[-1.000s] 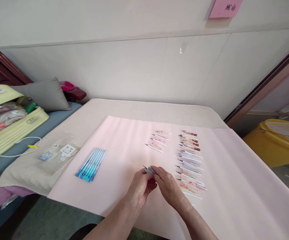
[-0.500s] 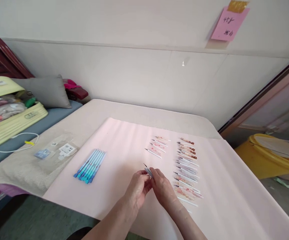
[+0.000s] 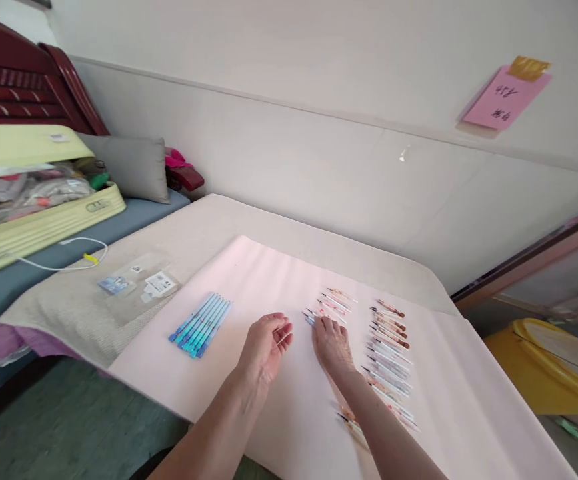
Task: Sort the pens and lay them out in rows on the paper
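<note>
My right hand (image 3: 333, 343) is closed on a slim pen (image 3: 309, 320), whose dark tip and grey-blue front end stick out to the left of the fingers. It rests low over the pink sheet (image 3: 279, 280), at the near end of a short row of pale pens with red patterns (image 3: 333, 305). My left hand (image 3: 269, 343) hovers to the left, fingers loosely curled and apart, with nothing seen in it. Farther left lies a fan of blue pens (image 3: 201, 327). Right of my right hand runs a long column of white and brown-ended pens (image 3: 389, 357), partly behind my forearm.
More pens (image 3: 353, 427) lie near the front, partly under my right forearm. Clear plastic packaging (image 3: 141, 287) lies on the beige cover at left, near a white cable (image 3: 59, 267). An open yellow suitcase (image 3: 43, 220) is beyond it. A yellow bin (image 3: 533, 360) stands at right.
My hands have parted. The right hand has carried the pen forward and right to the short row, while the left stays back, its fingers off the pen. The view has turned and tilted.
</note>
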`<action>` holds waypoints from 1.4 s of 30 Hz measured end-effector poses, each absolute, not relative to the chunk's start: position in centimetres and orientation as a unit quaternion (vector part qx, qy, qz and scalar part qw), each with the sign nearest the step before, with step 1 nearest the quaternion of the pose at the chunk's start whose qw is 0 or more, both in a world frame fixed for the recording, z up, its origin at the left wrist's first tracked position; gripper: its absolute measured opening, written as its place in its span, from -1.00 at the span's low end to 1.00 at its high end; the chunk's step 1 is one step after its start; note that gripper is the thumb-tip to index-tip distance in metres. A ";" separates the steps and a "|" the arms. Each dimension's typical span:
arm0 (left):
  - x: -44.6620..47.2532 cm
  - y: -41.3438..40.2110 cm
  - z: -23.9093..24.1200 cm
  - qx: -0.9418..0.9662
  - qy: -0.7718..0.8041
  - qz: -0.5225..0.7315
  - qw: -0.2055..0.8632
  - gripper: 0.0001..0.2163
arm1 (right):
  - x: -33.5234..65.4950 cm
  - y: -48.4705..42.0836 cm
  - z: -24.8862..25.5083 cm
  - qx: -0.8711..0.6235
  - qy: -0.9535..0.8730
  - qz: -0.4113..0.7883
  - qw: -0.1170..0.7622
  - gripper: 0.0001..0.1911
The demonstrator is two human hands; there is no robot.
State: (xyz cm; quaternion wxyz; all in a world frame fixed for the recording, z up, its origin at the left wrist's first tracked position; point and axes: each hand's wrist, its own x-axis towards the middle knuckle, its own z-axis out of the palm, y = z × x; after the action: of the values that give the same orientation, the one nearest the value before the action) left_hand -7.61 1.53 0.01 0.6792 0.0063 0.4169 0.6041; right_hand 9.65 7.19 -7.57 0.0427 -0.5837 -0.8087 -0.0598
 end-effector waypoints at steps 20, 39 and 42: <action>-6.4 0.8 -0.5 0.050 0.444 0.568 0.691 -0.87 | 11.6 -1.6 -5.7 -0.575 -0.812 -0.021 0.103 -0.80; -4.8 0.6 -3.0 0.564 0.623 0.348 0.416 -0.89 | 10.7 -3.2 -6.6 -0.486 -0.871 0.011 0.070 -0.84; -5.9 1.1 -3.4 0.628 0.669 0.241 0.316 -0.87 | 10.0 -3.8 -7.6 -0.457 -0.887 0.020 0.065 -0.84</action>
State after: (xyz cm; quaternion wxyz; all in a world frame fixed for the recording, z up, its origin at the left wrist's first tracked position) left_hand -5.94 1.13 -3.35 0.3164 0.6276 0.6691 0.2414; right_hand 9.95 -3.77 -7.55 0.0646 -0.4568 -0.8870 0.0197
